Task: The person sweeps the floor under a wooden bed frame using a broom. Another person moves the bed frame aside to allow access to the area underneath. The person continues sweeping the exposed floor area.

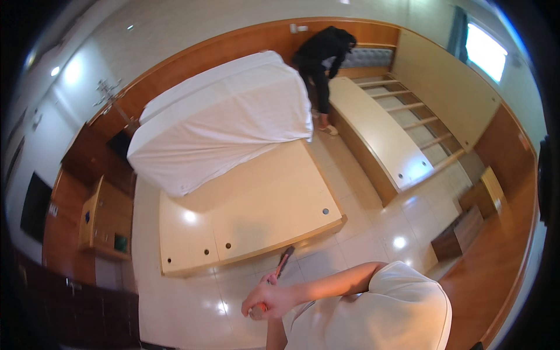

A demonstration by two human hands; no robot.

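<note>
Low in front of me, my right hand (277, 301) is closed around the handle of a long hand tool. The tool (284, 261) has a dark head and orange-red parts. Its head points away from me over the tiled floor, near the front edge of a wooden bed base. The handle's orange end shows below my fingers; the exact kind of tool is unclear. My left forearm (276, 336) comes up beneath the right one. The left hand is mostly hidden there, so its fingers cannot be made out.
A pale wooden bed base (274, 195) with round holes stands ahead, a white-covered mattress (227, 111) tilted on it. Right of it, a co-worker (321, 58) in black bends over a second, slatted bed frame (373, 128). Boxes (458, 233) lie at right; a wooden cabinet (105, 219) stands left.
</note>
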